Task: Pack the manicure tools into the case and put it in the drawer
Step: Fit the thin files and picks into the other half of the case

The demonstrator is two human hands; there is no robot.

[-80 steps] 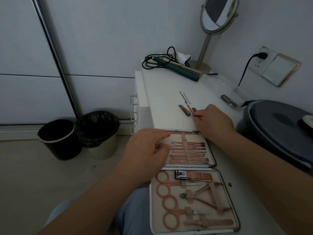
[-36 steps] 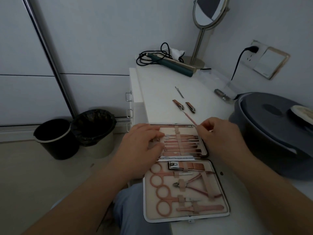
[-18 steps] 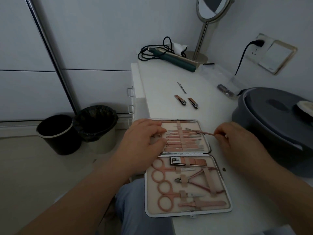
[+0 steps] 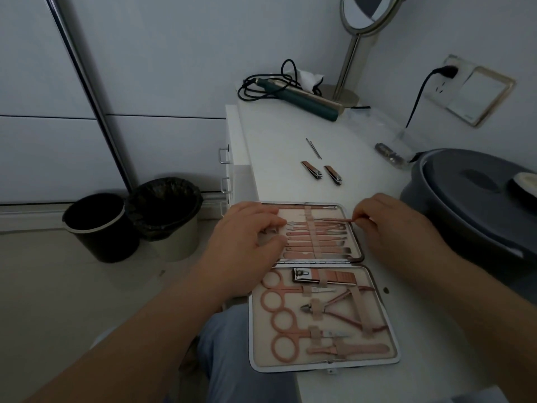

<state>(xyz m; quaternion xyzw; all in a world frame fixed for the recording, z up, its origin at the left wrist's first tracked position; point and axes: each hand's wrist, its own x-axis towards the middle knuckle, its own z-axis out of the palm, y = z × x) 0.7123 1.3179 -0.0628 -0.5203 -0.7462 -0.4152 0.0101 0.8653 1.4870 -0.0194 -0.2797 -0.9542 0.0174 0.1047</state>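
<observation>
The open manicure case [image 4: 393,330] lies flat at the near edge of the white desk [image 4: 279,146], both halves lined with rose-gold tools under elastic straps. My left hand [image 4: 247,239] rests on the left side of the far half, fingers curled over the tool tips. My right hand [image 4: 389,225] pinches the end of a thin rose-gold tool [image 4: 337,219], which lies across the far half near the strap. Two small nail clippers [image 4: 312,170] [image 4: 333,175] and a thin metal pick [image 4: 313,148] lie loose on the desk beyond the case.
Drawer handles [image 4: 223,155] show on the desk's left face. A green hair iron with black cord [image 4: 308,101] and a mirror stand [image 4: 348,62] sit at the back. A grey tub [image 4: 479,199] crowds the right. Two bins [image 4: 101,225] [image 4: 168,213] stand on the floor.
My right hand picked a thin tool off the desk, carried it back and laid it over the far half of the case. My left hand stayed on the case.
</observation>
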